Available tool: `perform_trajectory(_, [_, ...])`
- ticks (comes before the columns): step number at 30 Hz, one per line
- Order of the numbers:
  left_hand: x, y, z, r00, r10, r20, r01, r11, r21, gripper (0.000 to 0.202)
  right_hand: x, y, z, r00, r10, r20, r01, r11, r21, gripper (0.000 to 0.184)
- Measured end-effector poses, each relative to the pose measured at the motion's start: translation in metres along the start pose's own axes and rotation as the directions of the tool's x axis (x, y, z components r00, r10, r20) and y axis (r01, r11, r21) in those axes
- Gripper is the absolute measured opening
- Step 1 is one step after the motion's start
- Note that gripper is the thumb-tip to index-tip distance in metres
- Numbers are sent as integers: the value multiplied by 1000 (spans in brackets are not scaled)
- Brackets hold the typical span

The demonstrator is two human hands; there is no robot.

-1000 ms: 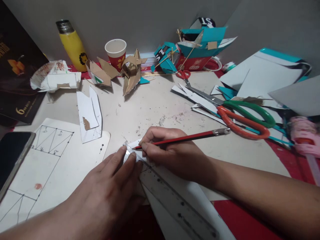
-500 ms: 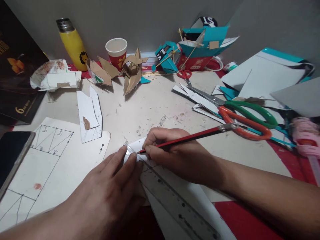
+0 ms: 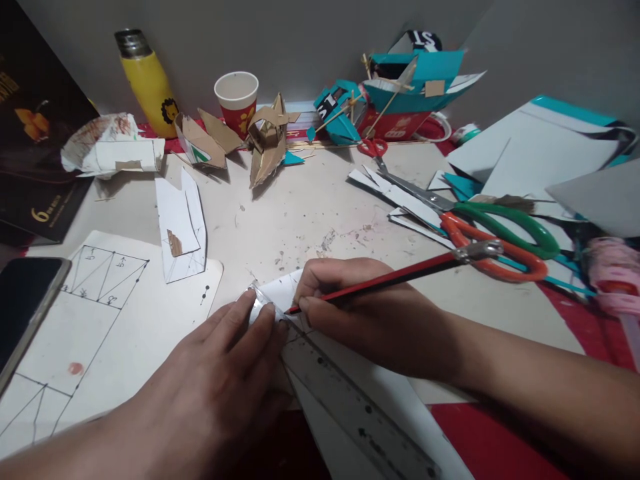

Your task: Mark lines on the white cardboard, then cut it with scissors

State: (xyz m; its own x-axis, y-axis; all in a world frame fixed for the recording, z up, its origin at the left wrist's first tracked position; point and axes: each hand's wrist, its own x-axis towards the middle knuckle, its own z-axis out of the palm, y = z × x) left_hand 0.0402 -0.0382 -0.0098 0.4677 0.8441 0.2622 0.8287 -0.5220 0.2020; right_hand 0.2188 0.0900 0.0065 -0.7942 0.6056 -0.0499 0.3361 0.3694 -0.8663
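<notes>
My left hand (image 3: 220,360) presses a clear plastic ruler (image 3: 345,393) onto a white card (image 3: 283,288), its fingertips near the ruler's far end. Its thumb is mostly hidden. The ruler runs slantwise from those fingers toward the lower right. In my right hand (image 3: 350,307) is a red and black pencil (image 3: 385,281), pinched near its point. The pencil's tip meets the card beside the ruler's edge. Some thin drawn lines show on the card near the right fingers.
Large scissors (image 3: 495,233) lie at the right among white card scraps. A patterned sheet (image 3: 100,333) and a phone (image 3: 30,313) are at the left. Behind stand a yellow bottle (image 3: 150,90), a paper cup (image 3: 237,100) and cardboard models (image 3: 267,150).
The pencil tip has slid a little to the right along the ruler's edge, away from the left fingers. My left hand and the ruler hold their place; the view has shifted slightly.
</notes>
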Motion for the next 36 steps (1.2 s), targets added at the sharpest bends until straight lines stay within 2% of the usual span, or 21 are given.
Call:
perform_trajectory(11, [0,1,1,999,25,-35,-21,996,87,31,-5,-4,-3,997,-65,37,68,992,-104,15])
perform_trajectory(22, [-2,0,2,997,38,-68,-30,994,103,31,-10,-4,-4,993,-30,110,53,976,-211,15])
perform_trajectory(28, [-1,1,3,996,41,-77,-33,994,103,28,-16,-1,-3,990,19,138,7,983,-181,15])
perform_trajectory(36, [-4,-2,10,993,63,-96,-54,994,94,34,-20,-9,-12,992,-5,127,25,987,-161,16])
